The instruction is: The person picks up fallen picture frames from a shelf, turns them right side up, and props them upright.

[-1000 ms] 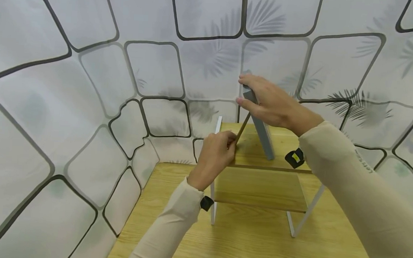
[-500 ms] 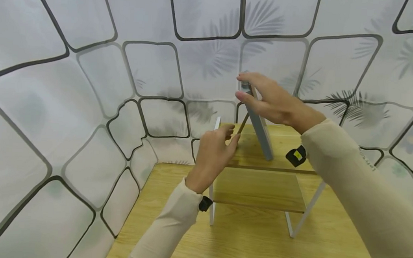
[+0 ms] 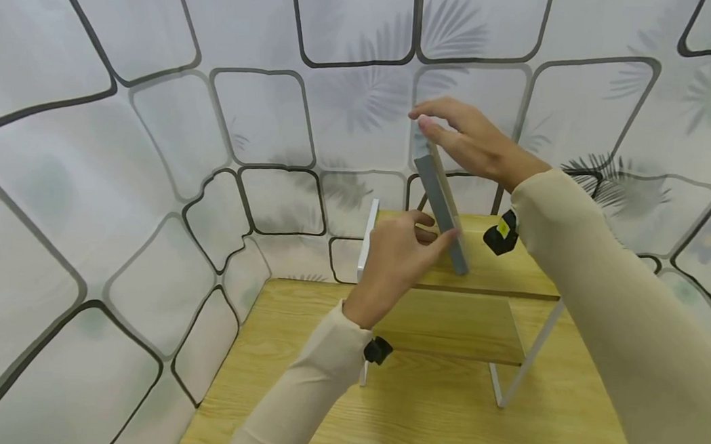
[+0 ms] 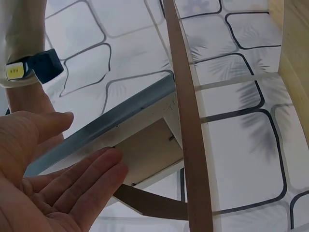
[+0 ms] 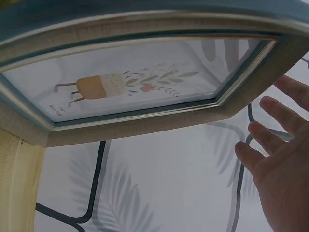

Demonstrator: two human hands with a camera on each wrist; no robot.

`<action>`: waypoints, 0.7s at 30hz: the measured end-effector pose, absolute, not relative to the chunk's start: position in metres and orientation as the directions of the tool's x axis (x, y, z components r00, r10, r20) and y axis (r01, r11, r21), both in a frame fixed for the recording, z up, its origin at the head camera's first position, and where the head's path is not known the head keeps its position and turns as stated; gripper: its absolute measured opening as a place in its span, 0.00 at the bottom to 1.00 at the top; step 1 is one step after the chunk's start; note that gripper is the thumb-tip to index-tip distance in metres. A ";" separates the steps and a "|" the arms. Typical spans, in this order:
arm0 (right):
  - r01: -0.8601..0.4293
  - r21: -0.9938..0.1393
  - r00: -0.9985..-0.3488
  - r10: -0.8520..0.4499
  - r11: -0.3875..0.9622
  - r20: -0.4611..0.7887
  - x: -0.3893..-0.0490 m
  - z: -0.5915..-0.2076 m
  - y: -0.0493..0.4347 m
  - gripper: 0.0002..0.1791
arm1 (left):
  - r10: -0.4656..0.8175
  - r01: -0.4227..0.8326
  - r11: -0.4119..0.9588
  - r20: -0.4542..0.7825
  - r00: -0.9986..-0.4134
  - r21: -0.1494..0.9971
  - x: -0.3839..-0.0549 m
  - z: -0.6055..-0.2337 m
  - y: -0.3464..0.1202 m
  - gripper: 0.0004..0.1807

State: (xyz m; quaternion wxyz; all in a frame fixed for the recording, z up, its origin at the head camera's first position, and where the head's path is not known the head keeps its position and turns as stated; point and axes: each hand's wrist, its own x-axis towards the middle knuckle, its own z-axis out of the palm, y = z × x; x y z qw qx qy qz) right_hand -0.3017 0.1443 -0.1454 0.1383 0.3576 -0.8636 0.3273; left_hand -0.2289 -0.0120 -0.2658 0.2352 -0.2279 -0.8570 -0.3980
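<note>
A picture frame point(image 3: 439, 203) with a grey-blue side edge stands leaning back on the upper wooden shelf. Its front, seen in the right wrist view, carries a plant-in-pot print point(image 5: 104, 87) under glass. At the back, a brown support leg point(image 4: 154, 203) reaches out in the left wrist view. My left hand point(image 3: 399, 258) is at the frame's lower side edge, its straight fingers point(image 4: 91, 179) along the back and the thumb on the other side of the edge. Near the top, my right hand point(image 3: 467, 137) stretches its fingers loosely by the frame's upper corner, gripping nothing.
The small two-tier stand has a wooden upper shelf point(image 3: 505, 275), a lower shelf point(image 3: 459, 327) and white metal legs point(image 3: 533, 355). It stands on a wood-grain tabletop point(image 3: 441, 417). Patterned wall covering point(image 3: 264, 121) closes in behind and at the left.
My left hand has let go of the thin brown support leg and moved right to the frame's side edge. My right hand has loosened and risen slightly at the top of the frame.
</note>
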 end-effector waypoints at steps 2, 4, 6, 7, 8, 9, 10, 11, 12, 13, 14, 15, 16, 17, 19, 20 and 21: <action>-0.682 -0.489 -0.731 -0.523 0.543 0.438 -0.307 -0.146 0.145 0.29 | 0.212 0.566 0.590 0.566 -0.796 0.575 -0.230 -0.266 -0.010 0.22; -0.663 -0.506 -0.748 -0.525 0.552 0.407 -0.312 -0.148 0.146 0.30 | 0.220 0.566 0.598 0.563 -0.797 0.567 -0.231 -0.267 -0.008 0.22; -0.651 -0.520 -0.756 -0.530 0.553 0.384 -0.316 -0.149 0.146 0.30 | 0.220 0.568 0.599 0.566 -0.795 0.565 -0.233 -0.267 -0.008 0.21; -0.648 -0.530 -0.758 -0.531 0.547 0.379 -0.317 -0.150 0.147 0.31 | 0.219 0.572 0.595 0.571 -0.791 0.565 -0.233 -0.267 -0.008 0.21; -0.645 -0.542 -0.759 -0.532 0.539 0.374 -0.318 -0.151 0.147 0.31 | 0.220 0.577 0.592 0.576 -0.787 0.563 -0.234 -0.268 -0.007 0.21; -0.640 -0.557 -0.761 -0.533 0.529 0.369 -0.319 -0.151 0.147 0.31 | 0.221 0.582 0.591 0.582 -0.783 0.559 -0.235 -0.268 -0.007 0.20; -0.638 -0.568 -0.762 -0.534 0.520 0.366 -0.320 -0.152 0.147 0.31 | 0.220 0.583 0.591 0.584 -0.781 0.558 -0.236 -0.268 -0.007 0.20; -0.634 -0.579 -0.763 -0.534 0.512 0.363 -0.321 -0.152 0.147 0.31 | 0.219 0.584 0.589 0.586 -0.780 0.558 -0.237 -0.268 -0.006 0.19; -0.631 -0.588 -0.765 -0.534 0.506 0.360 -0.321 -0.153 0.148 0.32 | 0.220 0.586 0.590 0.588 -0.779 0.556 -0.238 -0.268 -0.006 0.19; -0.628 -0.595 -0.766 -0.534 0.501 0.358 -0.321 -0.153 0.148 0.32 | 0.221 0.586 0.591 0.588 -0.778 0.554 -0.238 -0.269 -0.006 0.19; -0.624 -0.600 -0.768 -0.533 0.500 0.355 -0.322 -0.153 0.148 0.32 | 0.221 0.584 0.594 0.586 -0.780 0.553 -0.239 -0.269 -0.006 0.19; -0.620 -0.604 -0.771 -0.530 0.500 0.353 -0.322 -0.154 0.148 0.33 | 0.220 0.580 0.594 0.582 -0.783 0.557 -0.240 -0.269 -0.006 0.19; -0.617 -0.609 -0.773 -0.527 0.499 0.352 -0.322 -0.154 0.148 0.33 | 0.219 0.578 0.594 0.578 -0.786 0.560 -0.241 -0.269 -0.005 0.19; -0.613 -0.615 -0.776 -0.525 0.496 0.350 -0.322 -0.155 0.148 0.33 | 0.219 0.576 0.594 0.576 -0.788 0.562 -0.241 -0.270 -0.005 0.20; -0.604 -0.627 -0.782 -0.517 0.492 0.348 -0.322 -0.156 0.148 0.34 | 0.218 0.571 0.599 0.572 -0.791 0.561 -0.242 -0.270 -0.004 0.20; -0.600 -0.633 -0.785 -0.513 0.488 0.348 -0.322 -0.157 0.148 0.34 | 0.218 0.569 0.604 0.571 -0.791 0.558 -0.243 -0.271 -0.003 0.19; -0.596 -0.639 -0.788 -0.508 0.486 0.349 -0.323 -0.158 0.148 0.34 | 0.218 0.568 0.605 0.571 -0.792 0.557 -0.243 -0.271 -0.003 0.19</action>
